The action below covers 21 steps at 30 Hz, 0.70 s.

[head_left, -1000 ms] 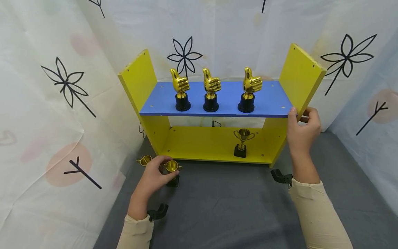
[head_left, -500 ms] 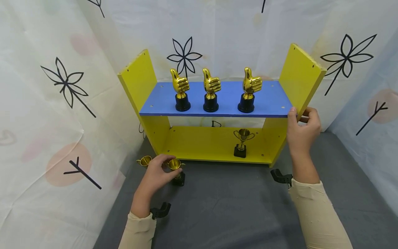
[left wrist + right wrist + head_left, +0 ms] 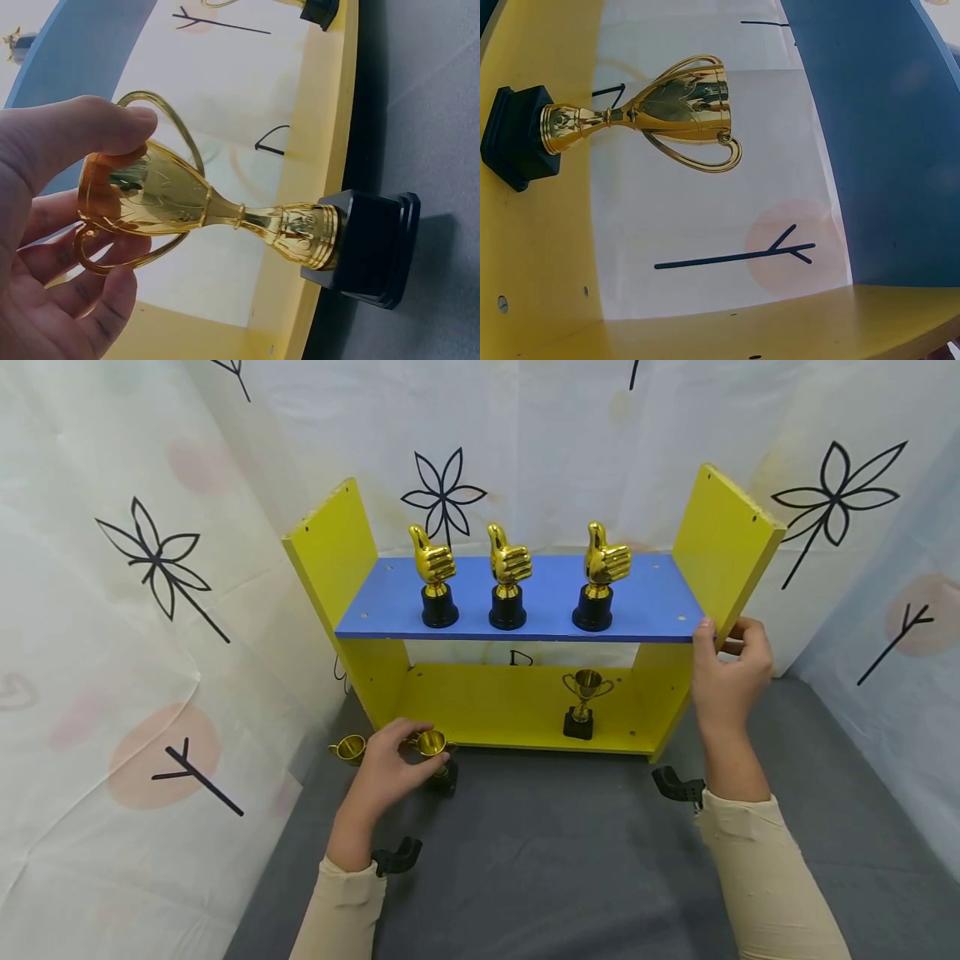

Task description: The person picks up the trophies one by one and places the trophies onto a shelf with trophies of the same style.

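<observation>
Three gold thumbs-up trophies (image 3: 508, 580) are standing on the blue shelf (image 3: 551, 602), upper centre; one gold cup (image 3: 586, 690) is occupying the yellow shelf (image 3: 487, 706), right of centre. Two cups are apparently awaiting shelving: left of centre, the left grip (image 3: 390, 768) is pinching the second cup (image 3: 431, 743), the third cup (image 3: 350, 748) showing partly beside it. The right grip (image 3: 727, 685) is clasping the side panel (image 3: 727, 543).

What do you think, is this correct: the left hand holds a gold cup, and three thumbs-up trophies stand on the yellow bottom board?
Not quite: the three thumbs-up trophies stand on the blue upper board, as the head view shows. The left hand does hold a gold cup.
</observation>
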Each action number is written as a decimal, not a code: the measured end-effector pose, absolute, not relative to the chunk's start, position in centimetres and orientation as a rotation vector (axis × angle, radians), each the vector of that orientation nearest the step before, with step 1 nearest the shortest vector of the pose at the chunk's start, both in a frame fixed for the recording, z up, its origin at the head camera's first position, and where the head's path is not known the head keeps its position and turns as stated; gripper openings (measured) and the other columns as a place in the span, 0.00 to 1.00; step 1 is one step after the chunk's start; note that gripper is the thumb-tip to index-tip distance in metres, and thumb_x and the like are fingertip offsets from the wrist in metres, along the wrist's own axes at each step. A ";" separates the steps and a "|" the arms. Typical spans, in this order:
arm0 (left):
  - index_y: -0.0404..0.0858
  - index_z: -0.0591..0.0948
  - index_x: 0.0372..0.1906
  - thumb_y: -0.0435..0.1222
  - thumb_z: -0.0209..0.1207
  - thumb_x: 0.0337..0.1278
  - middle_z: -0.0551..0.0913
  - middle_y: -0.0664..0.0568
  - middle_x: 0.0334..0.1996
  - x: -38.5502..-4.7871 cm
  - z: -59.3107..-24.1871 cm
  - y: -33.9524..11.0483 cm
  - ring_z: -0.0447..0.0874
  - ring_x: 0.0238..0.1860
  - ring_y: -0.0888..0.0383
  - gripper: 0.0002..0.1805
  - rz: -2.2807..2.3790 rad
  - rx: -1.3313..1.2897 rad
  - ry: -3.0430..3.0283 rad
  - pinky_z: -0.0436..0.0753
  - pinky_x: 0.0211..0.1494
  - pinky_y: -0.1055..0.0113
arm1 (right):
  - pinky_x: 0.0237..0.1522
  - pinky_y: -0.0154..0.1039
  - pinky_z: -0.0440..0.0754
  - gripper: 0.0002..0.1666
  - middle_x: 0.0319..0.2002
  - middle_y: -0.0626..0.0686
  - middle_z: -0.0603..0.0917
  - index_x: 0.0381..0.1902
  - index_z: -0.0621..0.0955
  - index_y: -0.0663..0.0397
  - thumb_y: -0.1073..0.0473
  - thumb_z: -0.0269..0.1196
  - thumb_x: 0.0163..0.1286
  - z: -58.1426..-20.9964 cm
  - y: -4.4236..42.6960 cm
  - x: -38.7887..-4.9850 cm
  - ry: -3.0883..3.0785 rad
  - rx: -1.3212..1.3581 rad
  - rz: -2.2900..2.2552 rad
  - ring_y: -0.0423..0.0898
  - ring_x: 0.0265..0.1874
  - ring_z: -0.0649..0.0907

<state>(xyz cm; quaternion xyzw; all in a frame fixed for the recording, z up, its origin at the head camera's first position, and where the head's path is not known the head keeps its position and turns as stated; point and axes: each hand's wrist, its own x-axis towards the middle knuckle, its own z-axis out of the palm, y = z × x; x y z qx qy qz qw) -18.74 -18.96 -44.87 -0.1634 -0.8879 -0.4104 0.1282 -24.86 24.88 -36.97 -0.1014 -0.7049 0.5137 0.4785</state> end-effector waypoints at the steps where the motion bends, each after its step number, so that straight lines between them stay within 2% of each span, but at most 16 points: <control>1: 0.40 0.87 0.56 0.37 0.80 0.54 0.87 0.49 0.50 -18.8 -44.8 -18.9 0.85 0.47 0.55 0.24 -1.200 -0.479 -2.571 0.89 0.49 0.54 | 0.38 0.30 0.71 0.24 0.35 0.28 0.78 0.48 0.87 0.56 0.42 0.66 0.70 -37.0 24.9 -24.9 -1.717 -0.247 1.256 0.31 0.34 0.77; 7: 0.41 0.88 0.55 0.38 0.80 0.53 0.87 0.50 0.50 -19.3 -44.6 -18.0 0.85 0.50 0.54 0.23 -1.213 -0.480 -2.548 0.88 0.49 0.59 | 0.37 0.30 0.72 0.20 0.35 0.29 0.78 0.46 0.87 0.51 0.42 0.66 0.70 -37.2 24.8 -25.0 -1.702 -0.250 1.271 0.32 0.33 0.77; 21: 0.40 0.87 0.55 0.39 0.80 0.53 0.87 0.50 0.51 -20.0 -44.4 -16.8 0.84 0.51 0.52 0.24 -1.231 -0.498 -2.526 0.87 0.53 0.51 | 0.37 0.32 0.71 0.19 0.35 0.30 0.78 0.45 0.87 0.50 0.43 0.66 0.71 -37.2 24.9 -25.1 -1.697 -0.236 1.269 0.33 0.33 0.76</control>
